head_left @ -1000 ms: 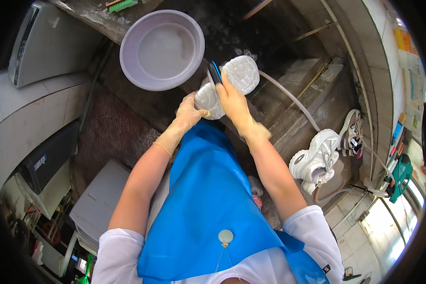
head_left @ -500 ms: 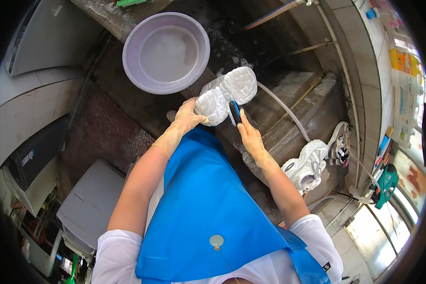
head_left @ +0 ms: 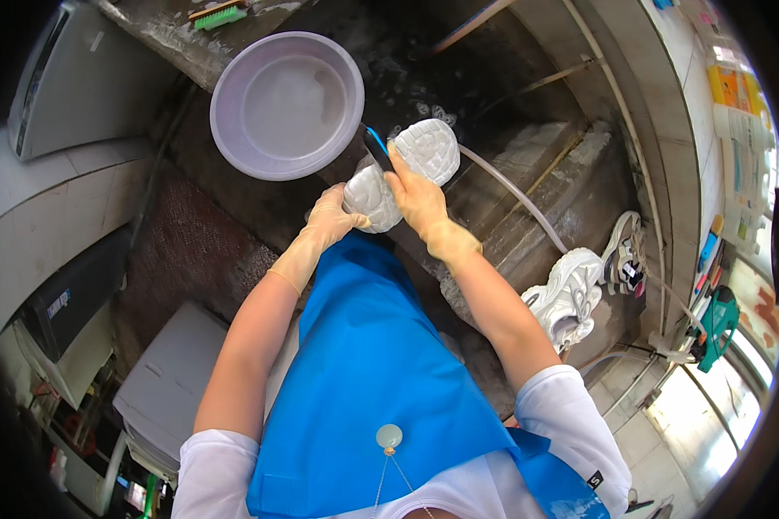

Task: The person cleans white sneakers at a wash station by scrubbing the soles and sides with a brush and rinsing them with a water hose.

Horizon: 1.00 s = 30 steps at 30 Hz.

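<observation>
A white chunky-soled shoe [head_left: 431,152] is held sole up over the wet stone, just in front of a pale purple basin. My gloved left hand [head_left: 329,221] grips its nearer left end, thumb against the sole. In my gloved right hand [head_left: 419,201] is a brush [head_left: 376,147] with a black and blue handle, lying across the middle of the sole. The right hand hides part of the shoe, and the brush's bristles cannot be made out. Both gloves are thin and yellowish.
The purple basin [head_left: 220,117] holds cloudy water. Another white sneaker [head_left: 568,298] and a dark-and-beige sneaker [head_left: 621,255] stand at the right. A pale hose [head_left: 519,195] crosses the stone ledge. A green-bristled brush [head_left: 220,17] lies at the far left; a grey lidded box [head_left: 169,381] stands nearer.
My right hand and the brush have moved up and left, from the shoe's right side to across its sole. The left hand still holds the shoe.
</observation>
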Each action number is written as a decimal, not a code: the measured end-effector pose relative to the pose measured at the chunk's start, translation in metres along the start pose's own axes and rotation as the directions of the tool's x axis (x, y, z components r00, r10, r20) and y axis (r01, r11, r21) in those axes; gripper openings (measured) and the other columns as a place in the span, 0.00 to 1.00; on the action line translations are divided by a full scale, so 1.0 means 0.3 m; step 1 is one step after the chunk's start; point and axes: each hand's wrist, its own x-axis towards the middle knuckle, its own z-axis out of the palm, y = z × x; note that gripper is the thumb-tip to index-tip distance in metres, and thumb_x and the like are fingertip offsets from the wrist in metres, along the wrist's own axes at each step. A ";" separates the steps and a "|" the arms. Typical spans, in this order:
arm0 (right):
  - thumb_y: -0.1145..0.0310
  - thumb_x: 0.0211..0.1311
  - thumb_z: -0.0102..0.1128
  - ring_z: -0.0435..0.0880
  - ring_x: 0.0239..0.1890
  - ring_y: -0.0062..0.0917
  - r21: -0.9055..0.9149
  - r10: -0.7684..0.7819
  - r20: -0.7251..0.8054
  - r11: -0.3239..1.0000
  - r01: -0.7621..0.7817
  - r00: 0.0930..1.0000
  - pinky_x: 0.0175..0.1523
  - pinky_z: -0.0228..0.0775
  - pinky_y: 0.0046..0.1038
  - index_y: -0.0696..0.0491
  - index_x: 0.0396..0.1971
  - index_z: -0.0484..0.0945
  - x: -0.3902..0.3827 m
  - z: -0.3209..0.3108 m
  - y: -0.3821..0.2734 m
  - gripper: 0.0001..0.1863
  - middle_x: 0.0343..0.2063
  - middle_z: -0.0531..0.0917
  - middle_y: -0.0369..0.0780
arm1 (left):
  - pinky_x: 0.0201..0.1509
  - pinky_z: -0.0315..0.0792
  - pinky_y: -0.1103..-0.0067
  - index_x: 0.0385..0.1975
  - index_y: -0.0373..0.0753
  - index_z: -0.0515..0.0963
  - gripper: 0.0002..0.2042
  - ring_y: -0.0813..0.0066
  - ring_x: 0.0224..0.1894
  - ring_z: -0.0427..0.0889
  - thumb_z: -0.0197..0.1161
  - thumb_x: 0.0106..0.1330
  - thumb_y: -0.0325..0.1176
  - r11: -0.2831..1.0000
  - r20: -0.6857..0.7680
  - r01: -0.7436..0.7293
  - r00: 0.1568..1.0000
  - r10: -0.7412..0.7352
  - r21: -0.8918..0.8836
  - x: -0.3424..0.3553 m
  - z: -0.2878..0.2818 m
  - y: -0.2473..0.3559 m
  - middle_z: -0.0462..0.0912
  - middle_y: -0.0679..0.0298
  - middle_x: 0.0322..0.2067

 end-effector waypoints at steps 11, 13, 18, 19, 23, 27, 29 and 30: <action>0.55 0.70 0.52 0.82 0.26 0.49 -0.178 0.023 -0.039 0.984 -0.030 0.999 0.31 0.72 0.49 0.35 0.72 0.54 0.022 -0.003 -0.013 0.32 0.24 0.81 0.49 | 0.59 0.73 0.71 0.55 0.33 0.75 0.33 0.59 0.52 0.81 0.79 0.43 0.26 0.992 0.009 -0.030 0.999 0.032 -0.120 -0.013 -0.010 0.032 0.83 0.53 0.48; 0.56 0.69 0.53 0.82 0.26 0.48 -0.208 0.073 -0.002 0.975 -0.072 0.997 0.32 0.73 0.48 0.34 0.71 0.57 -0.204 0.014 0.095 0.32 0.25 0.82 0.50 | 0.59 0.73 0.71 0.55 0.33 0.74 0.33 0.59 0.53 0.81 0.79 0.44 0.26 0.992 0.008 -0.018 1.000 0.019 -0.126 -0.020 -0.020 0.030 0.83 0.53 0.48; 0.55 0.69 0.53 0.82 0.26 0.49 -0.124 0.028 -0.167 0.991 -0.049 0.986 0.32 0.75 0.47 0.34 0.70 0.59 -0.129 -0.016 0.131 0.30 0.21 0.80 0.48 | 0.60 0.72 0.72 0.55 0.32 0.74 0.33 0.61 0.53 0.81 0.78 0.44 0.25 0.995 0.005 -0.005 1.000 0.005 -0.101 -0.013 -0.008 0.020 0.83 0.53 0.48; 0.54 0.70 0.51 0.82 0.28 0.50 -0.126 0.059 -0.117 0.989 -0.074 0.991 0.35 0.75 0.47 0.35 0.69 0.61 -0.027 -0.068 0.067 0.29 0.24 0.82 0.49 | 0.60 0.72 0.72 0.55 0.32 0.74 0.33 0.62 0.53 0.81 0.78 0.45 0.25 0.998 -0.006 0.008 1.000 -0.008 -0.055 -0.008 -0.004 0.023 0.83 0.53 0.48; 0.57 0.72 0.49 0.82 0.38 0.51 0.146 0.180 -0.179 0.977 -0.155 0.967 0.40 0.74 0.47 0.44 0.70 0.60 -0.032 -0.046 0.085 0.28 0.35 0.84 0.52 | 0.60 0.72 0.73 0.56 0.32 0.73 0.33 0.63 0.52 0.81 0.77 0.46 0.24 0.985 0.054 0.064 0.997 -0.056 -0.158 -0.020 -0.020 0.055 0.82 0.54 0.50; 0.62 0.71 0.50 0.82 0.39 0.52 0.142 0.221 -0.027 0.966 -0.215 0.975 0.43 0.74 0.42 0.51 0.69 0.60 -0.215 -0.018 0.075 0.28 0.39 0.82 0.55 | 0.60 0.72 0.73 0.57 0.31 0.72 0.33 0.64 0.53 0.81 0.77 0.47 0.24 0.974 0.041 0.031 0.999 -0.023 -0.224 -0.021 -0.015 0.034 0.82 0.54 0.50; 0.61 0.72 0.49 0.82 0.40 0.51 0.206 0.083 -0.329 0.978 -0.014 0.941 0.43 0.74 0.42 0.51 0.68 0.61 -0.009 -0.076 0.136 0.27 0.40 0.82 0.56 | 0.61 0.72 0.73 0.57 0.30 0.71 0.33 0.64 0.53 0.80 0.76 0.48 0.23 0.987 0.044 0.020 0.999 -0.013 -0.161 -0.009 -0.012 0.045 0.82 0.54 0.50; 0.61 0.74 0.47 0.81 0.42 0.52 0.412 0.338 -0.225 0.883 -0.225 0.914 0.44 0.74 0.42 0.53 0.67 0.63 0.080 -0.171 0.107 0.25 0.41 0.81 0.58 | 0.61 0.72 0.73 0.58 0.30 0.71 0.34 0.64 0.53 0.80 0.77 0.48 0.23 0.987 0.050 0.019 0.999 -0.011 -0.161 -0.012 -0.006 0.053 0.82 0.54 0.50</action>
